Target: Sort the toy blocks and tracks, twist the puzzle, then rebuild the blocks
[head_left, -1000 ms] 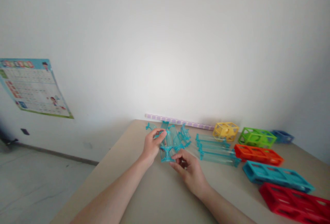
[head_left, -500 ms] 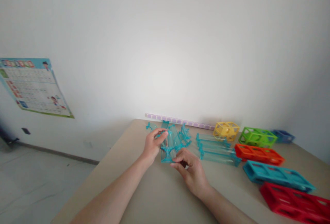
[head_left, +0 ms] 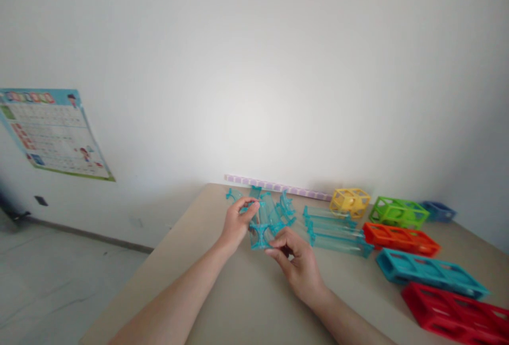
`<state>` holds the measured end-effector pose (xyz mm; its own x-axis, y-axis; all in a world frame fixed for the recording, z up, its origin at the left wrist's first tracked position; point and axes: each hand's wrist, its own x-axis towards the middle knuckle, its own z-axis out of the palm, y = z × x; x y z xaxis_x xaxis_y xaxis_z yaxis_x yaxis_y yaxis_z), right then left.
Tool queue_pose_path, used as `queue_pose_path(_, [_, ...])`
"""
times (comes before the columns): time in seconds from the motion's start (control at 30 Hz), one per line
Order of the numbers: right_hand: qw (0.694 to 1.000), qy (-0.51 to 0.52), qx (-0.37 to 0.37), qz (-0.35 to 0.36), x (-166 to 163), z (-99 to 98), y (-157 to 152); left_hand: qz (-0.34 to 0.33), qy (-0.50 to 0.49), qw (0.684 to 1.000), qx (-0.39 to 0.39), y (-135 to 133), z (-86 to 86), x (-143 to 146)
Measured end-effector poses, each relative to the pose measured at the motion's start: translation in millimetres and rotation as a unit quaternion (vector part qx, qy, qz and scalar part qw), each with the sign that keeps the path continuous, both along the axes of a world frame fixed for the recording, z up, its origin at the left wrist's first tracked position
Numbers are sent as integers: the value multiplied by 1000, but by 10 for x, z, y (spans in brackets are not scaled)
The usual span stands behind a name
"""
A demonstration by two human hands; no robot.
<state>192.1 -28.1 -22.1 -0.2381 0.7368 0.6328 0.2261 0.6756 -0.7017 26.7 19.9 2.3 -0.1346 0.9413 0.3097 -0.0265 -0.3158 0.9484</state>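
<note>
Between my two hands is a clear, teal-edged plastic track piece (head_left: 260, 235), raised above the table. My left hand (head_left: 237, 224) pinches its upper left end between thumb and fingers. At its lower right corner, my right hand (head_left: 295, 261) grips the edge with thumb and forefinger. Just behind it lie more clear teal pieces, among them a curved one (head_left: 285, 204) and a small one (head_left: 234, 194) at the far left. Part of that cluster is hidden by my hands and the held piece.
Long clear teal pieces (head_left: 338, 239) lie right of my hands. Further right are frame blocks: yellow (head_left: 350, 203), green (head_left: 398, 212), dark blue (head_left: 438, 211), orange (head_left: 401, 239), teal (head_left: 431, 272) and red (head_left: 457, 310). A purple-and-white strip (head_left: 278, 187) runs along the wall. The table (head_left: 159, 281) ends at left.
The held piece has tilted slightly and shifted a little to the right. Both hands keep their grip on it, almost in the same place.
</note>
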Motion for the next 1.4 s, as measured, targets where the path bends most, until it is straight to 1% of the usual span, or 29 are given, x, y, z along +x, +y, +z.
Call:
queue_pose_path(0.13, [1000,4,-2,-13,15,-3,-5,4,18,1000,-25,7,-37,-4])
queue_pose_path(0.23, [1000,2,-27,-9,6,24,-31,7,4,1000,-25,-7,-14,-5])
queue_pose_path(0.33, [995,-3,-100,24,-12,56,-66,-1,-29,1000,1,-31,23,0])
queue_pose_path(0.43, [980,2,-185,68,-24,54,-81,-19,-38,998,37,-54,24,8])
queue_pose_path(0.57, [948,58,-287,122,-35,5,-61,-41,27,997,66,-77,-29,20])
queue_pose_path(0.67, [933,85,-325,130,-46,-14,-36,-31,110,984,136,-80,-63,19])
queue_pose_path(0.73, [927,89,-339,131,-51,-12,-20,-35,146,973,174,-73,-79,11])
queue_pose_path(0.8, [923,92,-349,131,-56,-5,-8,-46,156,969,185,-62,-91,2])
queue_pose_path(1.17, [923,86,-351,134,-59,10,18,-79,145,969,183,-69,-77,1])
queue_pose_path(1.4, [929,78,-342,119,-65,-10,9,-58,156,967,195,-69,-73,-14])
